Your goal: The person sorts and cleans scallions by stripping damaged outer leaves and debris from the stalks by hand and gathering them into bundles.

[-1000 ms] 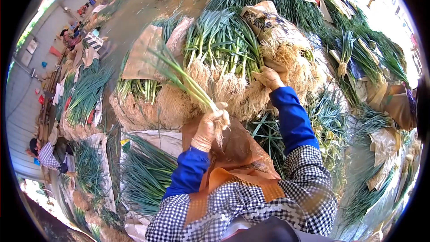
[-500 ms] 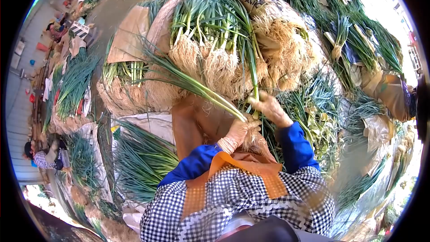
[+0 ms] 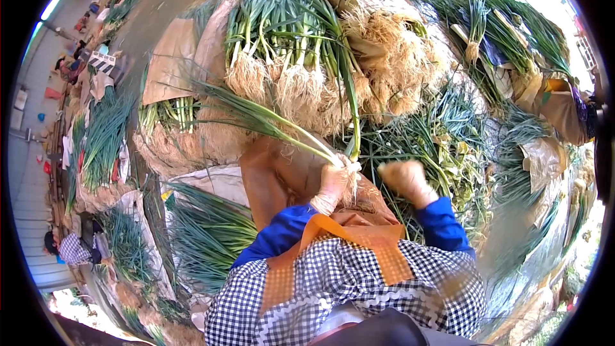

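Note:
My left hand [image 3: 334, 182] is closed around the root end of a few green onions [image 3: 306, 138] above my lap. Their long leaves reach up and to the left, while one stalk [image 3: 355, 112] stands nearly upright at the right of the grip. Pale stringy roots hang beneath my fingers. Apart from the stalks, my right hand [image 3: 409, 181] is over the right side of my lap, near loose trimmed leaves [image 3: 442, 154]. Its fingers are curled in, and anything inside them is hidden.
Bundled green onions with bushy roots [image 3: 301, 83] lie ahead, next to a wrapped bundle [image 3: 384, 45]. A pile of cut green onions [image 3: 208, 230] rests at my left on a pale sheet. Further left, a person in a checked top [image 3: 73, 248] bends among more piles.
My right hand has come away from the green onions and moved right and down. My left hand keeps its hold and has shifted slightly left.

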The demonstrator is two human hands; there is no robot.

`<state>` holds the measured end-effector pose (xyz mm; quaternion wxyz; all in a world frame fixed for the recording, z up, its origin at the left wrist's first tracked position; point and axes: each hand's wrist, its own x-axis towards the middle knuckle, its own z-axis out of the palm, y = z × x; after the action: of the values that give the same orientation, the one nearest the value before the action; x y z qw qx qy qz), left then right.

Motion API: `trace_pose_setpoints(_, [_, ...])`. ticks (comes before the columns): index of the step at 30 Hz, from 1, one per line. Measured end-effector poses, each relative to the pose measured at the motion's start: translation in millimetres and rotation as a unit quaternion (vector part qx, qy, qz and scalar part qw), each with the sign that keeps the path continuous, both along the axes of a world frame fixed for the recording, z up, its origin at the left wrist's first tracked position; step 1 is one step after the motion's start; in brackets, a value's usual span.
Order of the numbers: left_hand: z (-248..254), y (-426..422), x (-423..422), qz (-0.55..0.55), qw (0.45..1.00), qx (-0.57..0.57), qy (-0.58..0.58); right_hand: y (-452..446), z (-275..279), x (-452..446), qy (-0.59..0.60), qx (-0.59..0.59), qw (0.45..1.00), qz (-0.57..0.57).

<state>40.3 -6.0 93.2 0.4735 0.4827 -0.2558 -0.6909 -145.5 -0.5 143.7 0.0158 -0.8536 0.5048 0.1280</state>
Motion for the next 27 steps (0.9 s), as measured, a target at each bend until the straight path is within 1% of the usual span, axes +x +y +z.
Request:
trace_pose_setpoints(1, [3.8,5.5,0.8,-0.021,0.999,0.038,0.001,-14.0,3.1,-5.1,-0.126,0.029,0.983,-0.133])
trace_pose_setpoints(2, [-8.8,5.7,-0.8,-0.027,0.999,0.025,0.001,-29.9,4.7,-9.9,-0.247,0.052,0.931,-0.263])
trace_pose_setpoints(3, [1.5,6.9,-5.9,-0.015,1.0,0.021,0.015,-44.2,5.3,0.8,-0.364,-0.034,0.903,-0.224])
trace_pose_setpoints(4, [12.3,9.1,-11.0,-0.001,0.999,0.017,0.028,-58.1,6.5,19.7,-0.474,-0.118,0.854,-0.179])
trace_pose_setpoints(5, [-24.1,10.6,-14.2,-0.02,0.98,-0.125,-0.154,-75.3,10.1,33.5,-0.407,-0.074,0.889,-0.196])
trace_pose_setpoints(6, [-4.7,11.3,-14.1,-0.028,0.981,-0.109,-0.159,-91.0,13.2,42.2,-0.337,-0.028,0.917,-0.211])
trace_pose_setpoints(7, [-10.0,10.7,-14.2,-0.01,0.981,-0.113,-0.155,-104.6,-6.2,47.1,-0.307,-0.073,0.928,-0.197])
trace_pose_setpoints(8, [-14.5,9.0,-14.2,0.009,0.982,-0.119,-0.15,-108.3,-7.2,49.7,-0.295,-0.111,0.935,-0.164])
trace_pose_setpoints(9, [-19.1,7.9,-11.2,0.012,0.981,-0.121,-0.151,-107.1,-8.6,51.0,-0.289,-0.14,0.933,-0.16])
trace_pose_setpoints(10, [-19.8,7.6,-8.4,-0.018,0.984,-0.076,-0.159,-101.3,-6.7,53.2,-0.282,-0.167,0.932,-0.156])
trace_pose_setpoints(11, [-21.5,10.1,-7.8,-0.05,0.985,-0.028,-0.164,-94.8,-10.9,49.9,-0.274,-0.219,0.928,-0.129])
trace_pose_setpoints(12, [-23.4,12.7,-10.4,-0.05,0.985,-0.023,-0.161,-88.1,-12.2,48.7,-0.268,-0.248,0.924,-0.11])
trace_pose_setpoints(14, [-16.0,19.3,-17.7,0.003,0.995,-0.066,-0.078,-73.1,-7.5,46.5,-0.274,-0.299,0.908,-0.099])
trace_pose_setpoints(15, [-11.5,18.4,-18.8,0.019,0.998,-0.046,-0.027,-61.3,-3.4,46.8,-0.204,-0.273,0.934,-0.107])
trace_pose_setpoints(16, [-23.9,15.4,-17.8,0.016,0.998,-0.046,-0.026,-48.7,-6.0,45.1,-0.264,-0.265,0.924,-0.084])
trace_pose_setpoints(17, [-46.5,12.4,-13.5,-0.019,0.957,-0.158,-0.243,-28.9,4.7,45.2,-0.188,-0.265,0.945,0.028])
trace_pose_setpoints(18, [-58.3,6.6,-8.4,-0.052,0.855,-0.262,-0.444,-4.2,-9.2,39.8,-0.202,-0.265,0.942,0.052])
trace_pose_setpoints(19, [-21.4,-1.0,-0.6,-0.028,0.994,-0.016,-0.107,14.3,-1.2,29.2,-0.376,-0.133,0.913,0.086])
trace_pose_setpoints(20, [-21.1,-5.7,3.4,0.055,0.99,0.033,0.129,32.6,10.9,17.3,-0.441,-0.099,0.891,0.032])
trace_pose_setpoints(21, [-7.7,-7.4,8.6,0.036,0.986,0.037,0.16,42.2,-2.8,-11.5,-0.378,-0.042,0.918,-0.109])
trace_pose_setpoints(22, [8.7,-8.1,12.2,0.016,0.981,0.041,0.191,41.3,5.5,-27.0,0.027,-0.103,0.987,-0.121])
trace_pose_setpoints(23, [15.1,-8.8,13.5,0.015,0.98,0.042,0.192,37.4,-27.7,-75.0,-0.159,0.053,0.936,-0.311])
trace_pose_setpoints(24, [19.1,-6.7,14.3,0.009,0.973,0.082,0.215,32.2,-61.0,-111.4,0.005,0.101,0.93,-0.354])
trace_pose_setpoints(25, [21.4,-7.2,13.4,0.002,0.964,0.118,0.239,28.2,-47.0,-100.5,-0.057,0.064,0.937,-0.339])
trace_pose_setpoints(26, [18.8,-11.5,10.3,0.002,0.964,0.111,0.241,14.8,-23.5,-74.9,-0.12,0.021,0.94,-0.317])
trace_pose_setpoints(27, [11.5,-10.7,8.1,0.006,0.967,0.075,0.243,-1.1,-8.9,-41.5,-0.282,-0.007,0.909,-0.307])
